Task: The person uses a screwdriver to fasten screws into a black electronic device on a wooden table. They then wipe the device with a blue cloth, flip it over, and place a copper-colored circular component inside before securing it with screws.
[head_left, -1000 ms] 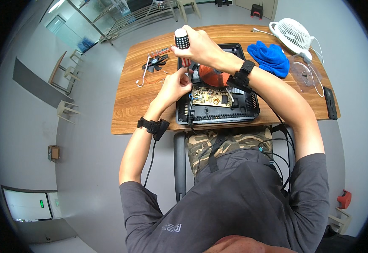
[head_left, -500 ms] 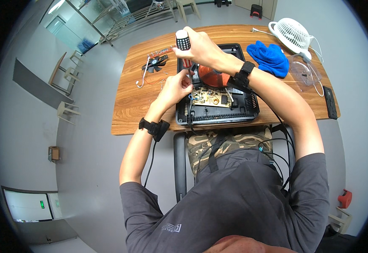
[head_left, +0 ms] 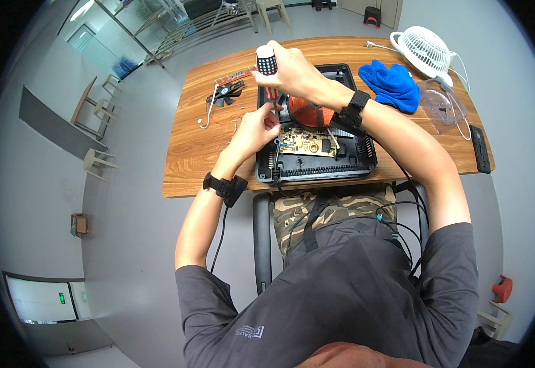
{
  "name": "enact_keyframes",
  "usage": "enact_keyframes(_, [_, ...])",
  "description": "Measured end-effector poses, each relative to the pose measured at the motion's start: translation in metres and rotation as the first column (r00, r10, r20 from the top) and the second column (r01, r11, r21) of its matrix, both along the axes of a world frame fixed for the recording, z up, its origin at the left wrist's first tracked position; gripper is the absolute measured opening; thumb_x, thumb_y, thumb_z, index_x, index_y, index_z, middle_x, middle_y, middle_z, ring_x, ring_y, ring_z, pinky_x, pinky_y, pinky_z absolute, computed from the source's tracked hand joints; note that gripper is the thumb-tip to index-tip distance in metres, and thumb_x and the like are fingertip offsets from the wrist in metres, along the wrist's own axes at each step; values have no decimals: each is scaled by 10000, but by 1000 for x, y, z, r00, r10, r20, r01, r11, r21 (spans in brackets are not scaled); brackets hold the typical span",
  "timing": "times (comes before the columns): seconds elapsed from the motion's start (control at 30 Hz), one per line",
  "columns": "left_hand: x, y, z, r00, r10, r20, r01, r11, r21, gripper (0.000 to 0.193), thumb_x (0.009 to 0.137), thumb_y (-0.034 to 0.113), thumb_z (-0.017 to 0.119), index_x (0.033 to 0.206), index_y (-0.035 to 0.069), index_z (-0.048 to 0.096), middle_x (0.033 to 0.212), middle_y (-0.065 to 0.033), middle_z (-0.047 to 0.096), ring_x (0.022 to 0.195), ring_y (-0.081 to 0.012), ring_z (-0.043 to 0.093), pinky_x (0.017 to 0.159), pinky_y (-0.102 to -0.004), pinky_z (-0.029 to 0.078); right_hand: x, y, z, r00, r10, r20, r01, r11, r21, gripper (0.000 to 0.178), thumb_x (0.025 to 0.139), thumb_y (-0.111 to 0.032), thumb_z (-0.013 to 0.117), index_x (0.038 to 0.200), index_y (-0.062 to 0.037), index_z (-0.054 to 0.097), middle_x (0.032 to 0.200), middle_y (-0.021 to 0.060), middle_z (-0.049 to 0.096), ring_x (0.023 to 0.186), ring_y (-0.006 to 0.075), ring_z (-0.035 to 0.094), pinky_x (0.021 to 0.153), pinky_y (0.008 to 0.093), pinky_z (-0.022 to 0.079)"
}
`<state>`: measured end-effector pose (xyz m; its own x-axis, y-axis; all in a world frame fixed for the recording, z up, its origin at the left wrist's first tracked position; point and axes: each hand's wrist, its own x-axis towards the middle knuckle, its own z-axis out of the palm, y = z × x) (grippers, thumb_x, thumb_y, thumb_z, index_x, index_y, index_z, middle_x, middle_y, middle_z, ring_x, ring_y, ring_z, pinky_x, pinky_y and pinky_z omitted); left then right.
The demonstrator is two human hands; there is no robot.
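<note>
An opened induction cooker base [head_left: 316,167] in black plastic lies before me, with a copper coil [head_left: 309,113] and a tan circuit board [head_left: 307,142] inside. My right hand [head_left: 292,70] is wrapped round the handle of a screwdriver [head_left: 267,61], black and white on top with red below. Its shaft points down into the base's left side. Low beside the shaft, my left hand [head_left: 258,130] is closed, thumb and fingertips pinching round its lower end. The screwdriver's tip is hidden by those fingers.
Left of the base lie a small black fan [head_left: 225,93], an orange-red strip [head_left: 233,76], a white cable [head_left: 205,122] and small loose bits. Rightward are a blue cloth [head_left: 391,84], a white fan [head_left: 424,49], a clear plastic container [head_left: 442,107] and a black bar-shaped thing [head_left: 479,149].
Hardly anything differs. My right hand and the screwdriver have shifted very slightly; both hands keep their grip at the same spot.
</note>
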<state>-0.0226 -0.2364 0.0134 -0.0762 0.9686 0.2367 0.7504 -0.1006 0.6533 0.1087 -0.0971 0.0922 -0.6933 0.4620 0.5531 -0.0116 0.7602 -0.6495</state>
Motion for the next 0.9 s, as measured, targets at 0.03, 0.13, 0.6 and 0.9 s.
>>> enact_keyframes(0.03, [0, 0, 0, 1000, 0, 1, 0, 1000, 2, 351, 848, 40, 705, 1189, -6, 635, 798, -68, 702, 744, -142, 703, 755, -294, 571, 0, 0, -1, 1000, -2, 2, 2, 1000, 1, 429, 882, -314, 767, 1026, 33, 558, 800, 196, 704, 720, 302, 713, 640, 385, 548])
enact_keyframes(0.13, [-1, 0, -3, 1000, 0, 10, 0, 1000, 4, 357, 850, 39, 706, 1196, -7, 634, 803, -71, 704, 750, -144, 706, 757, -298, 575, 1, 2, -4, 1000, 6, -13, -6, 1000, -6, 427, 886, -322, 763, 1026, 26, 557, 814, 189, 709, 730, 295, 716, 644, 381, 550])
enact_keyframes(0.6, [-6, -3, -11, 996, -5, 90, 2, 999, 41, 369, 872, 24, 700, 1229, -9, 613, 832, -76, 721, 773, -126, 714, 748, -281, 582, 5, 3, -4, 997, 29, -66, -30, 999, -22, 424, 886, -299, 770, 1030, 28, 541, 765, 175, 700, 697, 273, 719, 618, 382, 557])
enact_keyframes(0.9, [4, -3, -7, 999, 8, -39, -4, 994, 107, 362, 857, 29, 707, 1208, 8, 622, 788, -77, 707, 714, -142, 708, 701, -291, 580, 7, 5, -6, 996, 20, -91, -19, 1000, 5, 482, 865, -326, 797, 1043, 43, 543, 748, 190, 691, 695, 301, 720, 615, 393, 557])
